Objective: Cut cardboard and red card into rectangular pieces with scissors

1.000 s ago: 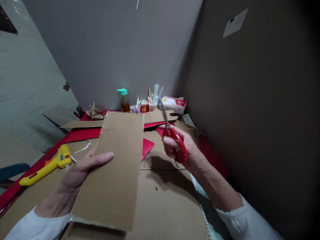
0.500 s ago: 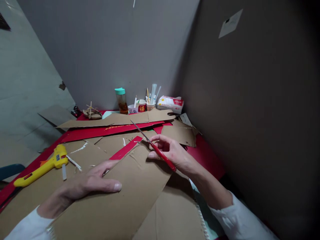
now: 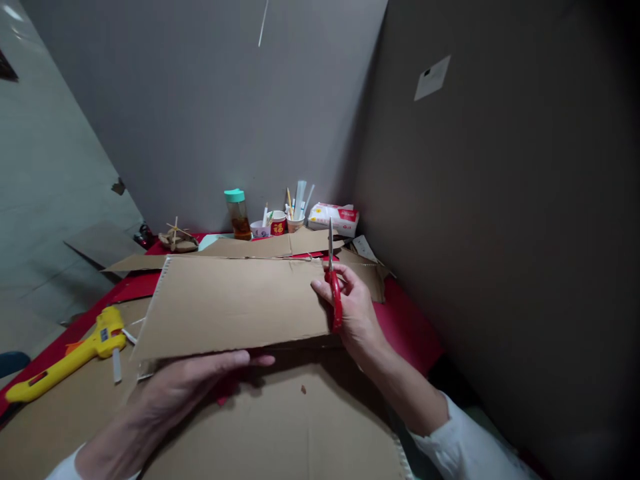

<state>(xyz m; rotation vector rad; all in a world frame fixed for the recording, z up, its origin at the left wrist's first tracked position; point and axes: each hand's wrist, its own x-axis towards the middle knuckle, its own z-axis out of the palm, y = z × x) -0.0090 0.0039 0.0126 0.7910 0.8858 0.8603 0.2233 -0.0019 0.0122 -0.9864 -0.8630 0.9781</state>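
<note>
A rectangular cardboard piece (image 3: 235,300) is raised at a tilt in front of me. My right hand (image 3: 357,320) pinches its right edge, with the thumb on top. The same hand holds red-handled scissors (image 3: 335,293), their blades together and pointing up and away. My left hand (image 3: 185,387) lies just below the near edge of the piece, fingers stretched out to the right and partly hidden under it. I cannot tell whether it touches the piece. Beneath both hands is a larger cardboard sheet (image 3: 280,433).
A yellow hot glue gun (image 3: 95,347) lies at left. At the back stand a teal-lidded bottle (image 3: 237,215), a red paper cup (image 3: 277,225), a cup of sticks (image 3: 296,220) and a tissue pack (image 3: 334,219). Cardboard scraps (image 3: 255,247) lie before them on the red table (image 3: 405,320).
The cardboard piece has been turned and lifted, its long side now across my view. The scissors have swung upright in my right hand. My left hand has gone from on top to below the piece.
</note>
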